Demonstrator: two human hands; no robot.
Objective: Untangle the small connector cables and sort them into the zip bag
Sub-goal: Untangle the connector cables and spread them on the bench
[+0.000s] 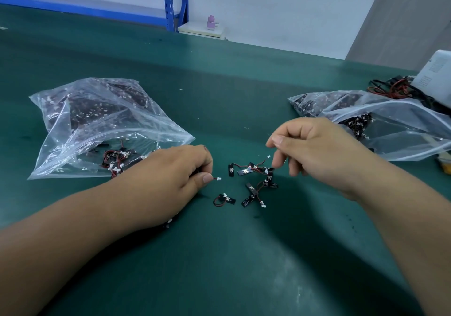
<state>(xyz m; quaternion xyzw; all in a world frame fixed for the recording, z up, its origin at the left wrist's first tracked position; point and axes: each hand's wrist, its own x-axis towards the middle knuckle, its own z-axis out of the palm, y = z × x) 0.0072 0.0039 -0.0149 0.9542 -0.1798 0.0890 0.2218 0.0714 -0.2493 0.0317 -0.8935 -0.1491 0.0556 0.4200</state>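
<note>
A small tangle of connector cables [253, 181], black tabs with red-black wires and white plugs, lies on the green mat between my hands. My left hand [170, 176] grips one cable; its white plug [219, 178] sticks out past the thumb. My right hand [314, 149] hovers over the tangle's right side with its fingers curled down, fingertips at the top cable; whether it pinches a wire is unclear. A single cable [224, 199] lies apart at the front. The open zip bag [97, 130] at the left holds several cables.
A second clear zip bag [380, 122] with more cables lies at the right. Behind it sit a white device [434, 76] and a bundle of red and black wires [393, 87]. Blue shelving [174, 0] stands beyond the mat's far edge.
</note>
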